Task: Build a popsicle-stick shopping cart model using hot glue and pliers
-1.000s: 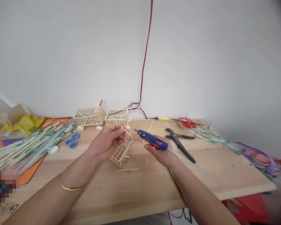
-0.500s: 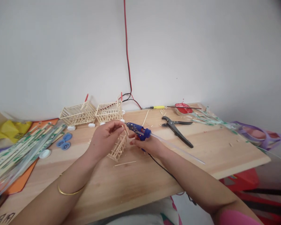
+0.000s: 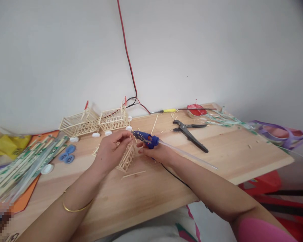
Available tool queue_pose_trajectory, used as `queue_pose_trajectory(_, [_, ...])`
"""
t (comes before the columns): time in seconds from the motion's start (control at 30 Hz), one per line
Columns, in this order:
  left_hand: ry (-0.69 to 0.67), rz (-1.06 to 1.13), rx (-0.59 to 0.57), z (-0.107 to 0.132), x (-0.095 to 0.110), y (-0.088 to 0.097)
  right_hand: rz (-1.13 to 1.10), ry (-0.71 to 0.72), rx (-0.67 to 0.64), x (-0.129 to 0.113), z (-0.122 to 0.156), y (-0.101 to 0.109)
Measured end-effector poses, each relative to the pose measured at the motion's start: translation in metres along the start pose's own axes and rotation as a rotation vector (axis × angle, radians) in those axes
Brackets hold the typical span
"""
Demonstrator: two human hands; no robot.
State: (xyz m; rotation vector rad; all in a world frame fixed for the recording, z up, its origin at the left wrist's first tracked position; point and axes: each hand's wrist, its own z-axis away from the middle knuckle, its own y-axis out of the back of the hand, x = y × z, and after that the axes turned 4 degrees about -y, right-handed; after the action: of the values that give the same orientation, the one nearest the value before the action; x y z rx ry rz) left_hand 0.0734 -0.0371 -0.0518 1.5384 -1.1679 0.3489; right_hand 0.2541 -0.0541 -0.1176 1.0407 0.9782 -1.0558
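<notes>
My right hand (image 3: 159, 153) is wrapped round a blue hot glue gun (image 3: 146, 138), with a long clear glue stick (image 3: 189, 155) sticking out of its back. The gun's nozzle points left, at the fingertips of my left hand (image 3: 113, 148). Thumb and forefinger of that hand pinch a short wooden stick (image 3: 131, 137), mostly hidden by the fingers. Just below and behind them, a small lattice frame of wooden sticks (image 3: 126, 159) rests on the table, partly covered by my left hand. A loose stick (image 3: 134, 174) lies in front of it.
Two stick-built carts (image 3: 79, 123) with white cap wheels stand at the back left. Blue caps (image 3: 67, 155), a white cap (image 3: 47, 169) and wrapped chopsticks (image 3: 22, 164) lie left. Black pliers (image 3: 190, 136), a yellow-handled screwdriver (image 3: 169, 110) and a red-filled dish (image 3: 196, 110) are right.
The view has shifted slightly, so the scene sits a little further left and higher. Both hands keep their hold, with the nozzle still close to the left fingertips.
</notes>
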Motion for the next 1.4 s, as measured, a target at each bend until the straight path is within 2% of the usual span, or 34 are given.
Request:
queue_pose_trajectory(0.47, [-0.042, 0.062, 0.014, 0.002, -0.005, -0.001, 0.020, 0.017, -0.004, 0.000, 0.001, 0.002])
queue_pose_trajectory(0.7, [-0.095, -0.009, -0.027, 0.002, -0.005, -0.001, 0.017, 0.006, 0.000, -0.002, 0.000, 0.002])
queue_pose_trajectory(0.9, [-0.009, 0.129, -0.024, 0.002, -0.003, -0.002, 0.040, 0.055, 0.019, 0.002, -0.003, 0.002])
queue_pose_trajectory(1.03, [0.023, 0.150, -0.022, 0.002, -0.003, -0.001, 0.245, 0.120, 0.119, -0.002, -0.003, 0.013])
queue_pose_trajectory(1.17, [0.012, 0.120, -0.043, 0.002, -0.005, -0.001, 0.736, 0.209, 0.251, -0.007, -0.001, 0.039])
queue_pose_trajectory(1.27, [-0.027, 0.058, -0.068, 0.003, -0.007, -0.002, 0.966, 0.186, 0.168, -0.006, 0.001, 0.057])
queue_pose_trajectory(1.4, [-0.041, 0.027, -0.078, 0.003, -0.009, -0.003, 0.989, 0.185, 0.003, -0.004, 0.004, 0.071])
